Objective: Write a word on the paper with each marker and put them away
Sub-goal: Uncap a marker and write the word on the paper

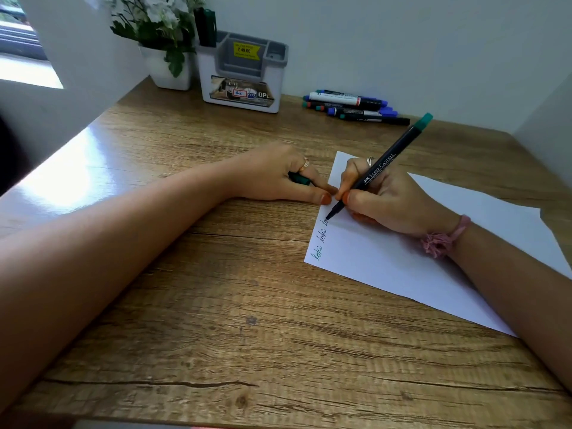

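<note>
A white sheet of paper (387, 261) lies on the wooden desk (216, 305), with two green written words near its left edge and a third begun. My right hand (390, 199) grips a dark marker (383, 165) with a green end, its tip touching the paper. My left hand (278, 174) rests at the paper's left edge, fingers closed on a green cap (299, 178). Several more markers (353, 106) lie in a pile at the back of the desk. A grey and white organiser (244, 72) stands behind, with two dark markers (205, 26) upright in its left slot.
A white pot with a flowering plant (164, 35) stands left of the organiser. Walls close the desk at the back and on both sides. A window is at the far left.
</note>
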